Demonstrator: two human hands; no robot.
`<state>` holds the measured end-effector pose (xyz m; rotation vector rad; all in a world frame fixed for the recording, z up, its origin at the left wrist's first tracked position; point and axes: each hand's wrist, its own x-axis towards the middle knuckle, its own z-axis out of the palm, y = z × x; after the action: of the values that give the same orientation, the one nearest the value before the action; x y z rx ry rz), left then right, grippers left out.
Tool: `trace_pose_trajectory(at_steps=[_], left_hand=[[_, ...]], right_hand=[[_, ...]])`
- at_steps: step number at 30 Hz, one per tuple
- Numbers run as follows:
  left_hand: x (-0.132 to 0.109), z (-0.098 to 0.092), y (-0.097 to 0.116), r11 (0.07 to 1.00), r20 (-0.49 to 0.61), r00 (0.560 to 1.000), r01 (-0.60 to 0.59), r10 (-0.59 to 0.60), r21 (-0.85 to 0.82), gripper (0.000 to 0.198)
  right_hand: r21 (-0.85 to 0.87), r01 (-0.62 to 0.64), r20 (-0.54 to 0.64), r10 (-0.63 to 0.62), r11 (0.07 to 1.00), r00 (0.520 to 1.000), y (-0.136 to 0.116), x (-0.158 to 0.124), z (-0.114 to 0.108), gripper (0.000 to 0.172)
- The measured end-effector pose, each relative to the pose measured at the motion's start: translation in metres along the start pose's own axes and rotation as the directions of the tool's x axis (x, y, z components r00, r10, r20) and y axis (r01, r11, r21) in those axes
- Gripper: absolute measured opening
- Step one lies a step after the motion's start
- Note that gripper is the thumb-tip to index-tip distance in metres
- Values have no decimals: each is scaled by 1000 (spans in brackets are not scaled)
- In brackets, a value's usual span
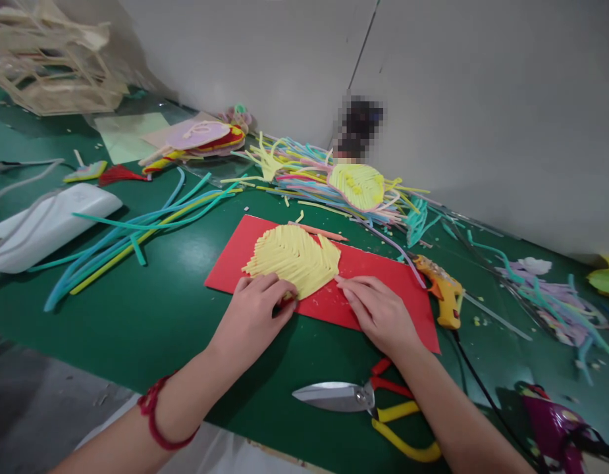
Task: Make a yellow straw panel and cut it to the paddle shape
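Observation:
A yellow leaf-shaped piece (297, 253), built from slanting rows of pipe-cleaner-like strips, lies on a red sheet (390, 286). My left hand (257, 306) rests along its lower edge, thumb and index finger pinched together at the rim. At the pointed right end, my right hand (378, 306) has thumb and fingertips closed on the tip. A salmon-coloured pencil (318, 232) lies just behind the leaf. Red-and-yellow-handled scissors (358, 397) lie in front of the sheet, partly under my right forearm.
A yellow glue gun (445, 296) lies right of the sheet, a purple tool (556, 421) nearer me. Loose blue-green stems (151, 227) and a white device (57, 224) are at left. Behind, a second yellow leaf (356, 186) tops a stem pile (299, 174) by the wall.

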<state>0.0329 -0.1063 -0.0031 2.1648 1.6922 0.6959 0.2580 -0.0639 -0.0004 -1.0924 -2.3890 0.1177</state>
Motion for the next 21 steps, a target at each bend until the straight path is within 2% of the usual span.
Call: trace_pose_trajectory(at_steps=[7, 12, 15, 21], left_hand=[[0, 0, 0, 1000, 7, 1000, 0, 0, -6, 8], [0, 0, 0, 1000, 8, 1000, 1, -1, -8, 8], [1, 0, -1, 1000, 7, 1000, 1, -1, -7, 8], [1, 0, 0, 1000, 19, 1000, 9, -9, -7, 9]], right_hand=[[-2, -26, -33, 26, 1000, 999, 2, -4, 0, 28], [9, -44, 73, 43, 999, 996, 3, -5, 2, 41], [-1, -25, 132, 25, 1000, 991, 3, -3, 3, 42], [-8, 18, 118, -17, 1000, 993, 3, -2, 3, 38]])
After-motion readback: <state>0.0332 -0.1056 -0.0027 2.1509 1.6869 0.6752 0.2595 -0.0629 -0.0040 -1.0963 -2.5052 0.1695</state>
